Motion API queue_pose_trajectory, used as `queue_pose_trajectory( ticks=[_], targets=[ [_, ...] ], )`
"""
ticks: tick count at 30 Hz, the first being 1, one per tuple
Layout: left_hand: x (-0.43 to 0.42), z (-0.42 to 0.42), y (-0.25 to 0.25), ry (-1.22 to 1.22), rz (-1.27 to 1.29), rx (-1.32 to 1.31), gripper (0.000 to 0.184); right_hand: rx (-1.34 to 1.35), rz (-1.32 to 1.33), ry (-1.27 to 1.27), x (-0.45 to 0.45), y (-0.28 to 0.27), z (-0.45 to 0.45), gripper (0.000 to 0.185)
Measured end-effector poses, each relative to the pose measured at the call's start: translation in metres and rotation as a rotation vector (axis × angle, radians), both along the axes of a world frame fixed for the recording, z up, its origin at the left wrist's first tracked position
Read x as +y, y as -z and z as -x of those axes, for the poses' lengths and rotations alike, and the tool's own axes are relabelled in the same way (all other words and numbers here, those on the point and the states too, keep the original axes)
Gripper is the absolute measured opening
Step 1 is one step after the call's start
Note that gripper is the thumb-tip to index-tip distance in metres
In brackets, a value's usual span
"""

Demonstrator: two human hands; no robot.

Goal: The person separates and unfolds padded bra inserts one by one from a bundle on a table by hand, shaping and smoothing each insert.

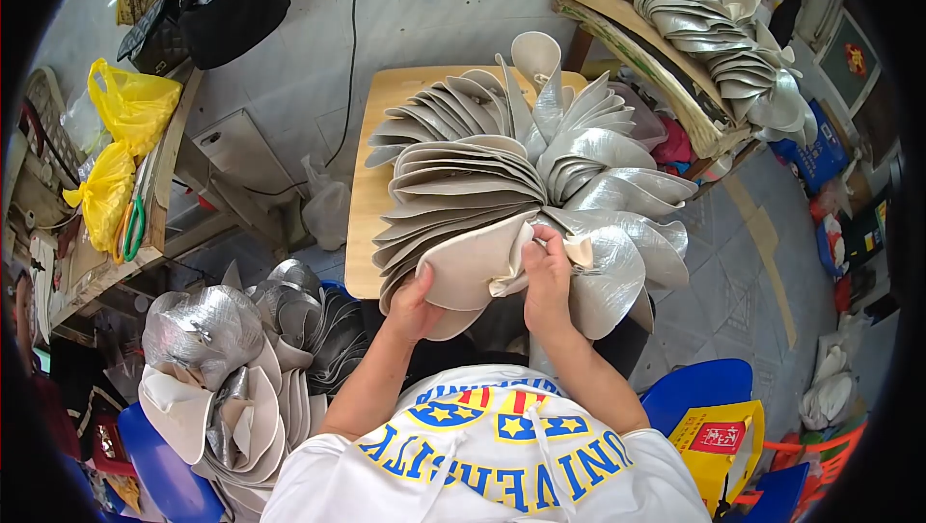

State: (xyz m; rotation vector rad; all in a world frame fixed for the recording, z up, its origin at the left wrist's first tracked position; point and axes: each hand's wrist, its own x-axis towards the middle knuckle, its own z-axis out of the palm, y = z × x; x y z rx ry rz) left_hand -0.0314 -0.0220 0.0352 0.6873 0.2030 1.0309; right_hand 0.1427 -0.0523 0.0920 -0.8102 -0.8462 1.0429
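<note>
Both hands are on a beige padded fabric piece (477, 267) that looks to have the same silver lining as those around it. My left hand (415, 306) is closed on its left edge, thumb on top. My right hand (547, 277) pinches its narrow right end, where the material is folded over. Behind and beneath it, a large pile of similar curved pieces (463, 171) fans out on a light wooden table (367, 243). The pieces on the right of the pile show shiny silver faces (608, 267). The fingers' undersides are hidden.
More silver-lined pieces (207, 335) are heaped at the lower left, by a blue chair (169, 465). Another stack (709, 36) lies on a worn board (641, 65) at upper right. Green-handled scissors (134, 229) and yellow bags (130, 108) are on the left bench. A yellow bag (723, 446) sits lower right.
</note>
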Motion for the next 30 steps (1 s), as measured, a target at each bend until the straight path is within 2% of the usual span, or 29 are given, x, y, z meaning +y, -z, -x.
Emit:
queue_pose_trajectory(
  ticks=[3, 6, 9, 12, 15, 17, 20, 21, 24, 25, 28, 30],
  targets=[
    [-0.002, 0.004, 0.002, -0.05, -0.032, 0.137, 0.058, 0.025, 0.033, 0.006, -0.001, -0.002, 0.002, 0.021],
    [-0.006, 0.008, -0.021, -0.15, 0.03, 0.415, 0.049, -0.118, -0.025, -0.023, -0.001, 0.015, -0.007, 0.019],
    [-0.008, 0.008, -0.04, -0.279, -0.172, 0.635, 0.038, -0.099, 0.002, -0.017, -0.004, 0.012, -0.007, 0.018],
    [-0.02, 0.006, -0.072, -0.433, -0.306, 0.728, 0.036, -0.087, 0.028, 0.008, -0.004, 0.01, -0.003, 0.02],
    [-0.026, 0.004, -0.102, -0.582, -0.79, 0.941, 0.04, -0.103, 0.066, 0.005, -0.005, 0.004, 0.003, 0.022],
    [-0.028, -0.006, -0.124, -0.654, -1.027, 1.081, 0.041, -0.262, 0.054, -0.015, -0.006, 0.011, -0.001, 0.022],
    [-0.016, -0.026, -0.123, -0.662, -1.023, 1.248, 0.037, -0.347, 0.011, -0.038, -0.009, 0.017, -0.002, 0.019],
    [-0.009, -0.033, -0.116, -0.687, -1.026, 1.255, 0.026, -0.35, -0.009, -0.043, -0.009, 0.018, -0.002, 0.018],
    [0.004, -0.036, -0.107, -0.374, -0.804, 1.29, 0.02, -0.427, 0.005, -0.015, -0.013, 0.012, -0.007, 0.018],
    [0.003, -0.037, -0.1, -0.501, -0.771, 1.167, 0.027, -0.348, 0.019, -0.019, -0.015, 0.011, -0.007, 0.018],
    [0.018, -0.024, -0.082, -0.573, -0.56, 1.103, 0.029, -0.159, 0.058, -0.061, -0.017, 0.01, -0.004, 0.018],
    [0.027, -0.02, -0.071, -0.477, -0.403, 0.915, 0.031, -0.11, 0.078, -0.108, -0.015, 0.013, -0.006, 0.017]
  ],
)
